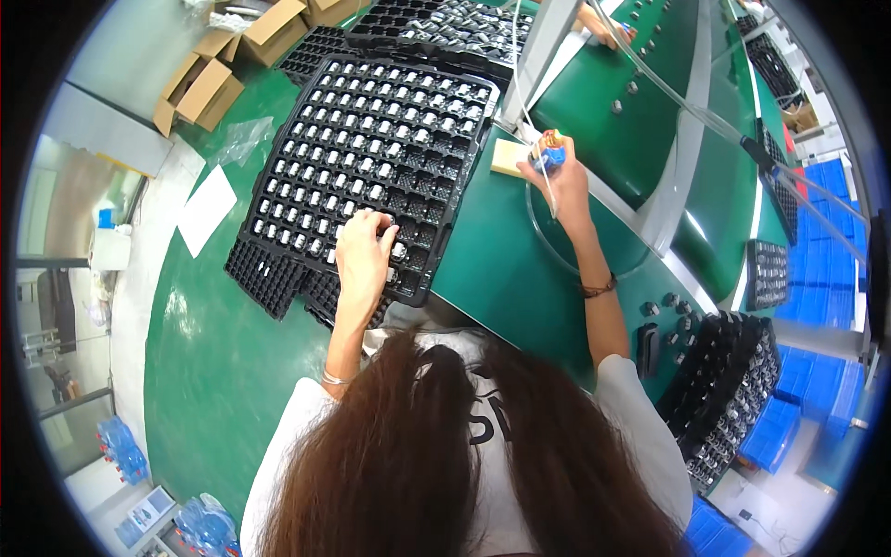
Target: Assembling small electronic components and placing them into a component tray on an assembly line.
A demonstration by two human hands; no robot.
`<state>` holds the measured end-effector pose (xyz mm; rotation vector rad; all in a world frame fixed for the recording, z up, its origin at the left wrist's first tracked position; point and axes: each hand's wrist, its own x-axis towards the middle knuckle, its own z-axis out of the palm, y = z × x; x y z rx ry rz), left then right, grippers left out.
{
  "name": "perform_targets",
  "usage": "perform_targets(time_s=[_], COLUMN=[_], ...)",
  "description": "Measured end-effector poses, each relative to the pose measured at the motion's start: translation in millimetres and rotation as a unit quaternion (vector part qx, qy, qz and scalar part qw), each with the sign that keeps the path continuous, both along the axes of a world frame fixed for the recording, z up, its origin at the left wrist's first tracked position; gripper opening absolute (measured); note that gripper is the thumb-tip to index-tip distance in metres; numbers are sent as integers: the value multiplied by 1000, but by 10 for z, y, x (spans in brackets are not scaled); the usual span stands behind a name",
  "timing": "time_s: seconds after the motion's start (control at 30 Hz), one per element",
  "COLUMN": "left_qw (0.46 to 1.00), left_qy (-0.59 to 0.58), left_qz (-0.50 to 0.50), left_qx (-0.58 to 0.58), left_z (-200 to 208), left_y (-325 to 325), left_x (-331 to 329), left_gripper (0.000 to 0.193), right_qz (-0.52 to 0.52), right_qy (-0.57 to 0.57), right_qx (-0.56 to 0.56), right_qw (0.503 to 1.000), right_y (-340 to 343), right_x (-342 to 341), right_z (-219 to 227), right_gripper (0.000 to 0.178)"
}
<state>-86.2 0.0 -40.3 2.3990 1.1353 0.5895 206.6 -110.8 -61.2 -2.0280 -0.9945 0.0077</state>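
A black tray (pixel 415 181) with rows of pockets lies to the left, most pockets holding small silvery metal parts (pixel 374 146). My left hand (pixel 362 255) reaches over its near right part, fingers curled together at a pocket; whatever they pinch is hidden. Those pockets around the right side of the tray show bare black. Over the green worktop, my right hand (pixel 566 186) is closed round a small blue and orange hand tool (pixel 551 152), whose exact kind I cannot make out. A thin pale hose runs by it. Beside that hand lies a yellow block (pixel 509 158).
Beyond a metal frame post (pixel 546 65) runs a green conveyor belt (pixel 608 139) with scattered small parts, where another person's hand (pixel 601 26) works. Stacked black trays (pixel 719 395) stand at right. Cardboard boxes (pixel 209 93) and a white sheet (pixel 206 212) are at left.
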Motion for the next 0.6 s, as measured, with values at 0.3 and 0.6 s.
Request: perform_targets(time_s=[0.3, 0.6], left_qw=[999, 710], left_qy=[-5, -402], left_qz=[-5, -12], left_qx=[52, -578], left_z=[-10, 158], left_y=[54, 116], left_x=[26, 143], left_gripper=[11, 14], right_qz=[33, 30], right_qy=[99, 22], right_qx=[-31, 82], right_qw=[994, 996], right_y=[-399, -70], right_x=[-4, 27], right_z=[49, -73], right_gripper=[66, 59])
